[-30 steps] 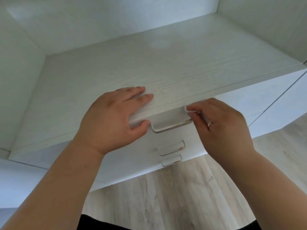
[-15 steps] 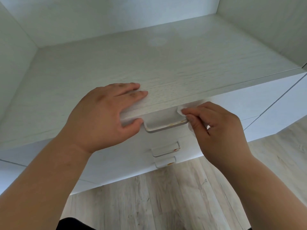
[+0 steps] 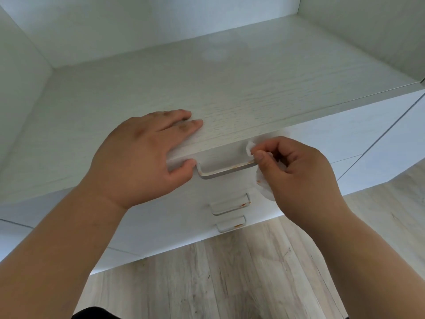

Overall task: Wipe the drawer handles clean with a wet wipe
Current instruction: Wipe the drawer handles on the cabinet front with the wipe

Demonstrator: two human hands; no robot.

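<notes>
A white chest of drawers stands below me. Its top handle [image 3: 226, 170] is a silver bar with orange-brown smears near its right end. My right hand [image 3: 301, 171] pinches a white wet wipe [image 3: 264, 184] against that right end. My left hand [image 3: 142, 157] lies flat on the cabinet top [image 3: 230, 88], with its thumb hooked under the front edge just left of the handle. Below are the middle handle [image 3: 230, 204] and the bottom handle [image 3: 231, 224], each with an orange stain on its right part.
White walls enclose the cabinet top at the back and on both sides. More white cabinet fronts [image 3: 368, 143] run to the right. Light wood flooring [image 3: 230, 279] lies below the drawers.
My right hand has turned, its fingers curling more tightly round the wipe at the handle's right end, and more of the wipe hangs below. My left hand has stayed on the cabinet edge.
</notes>
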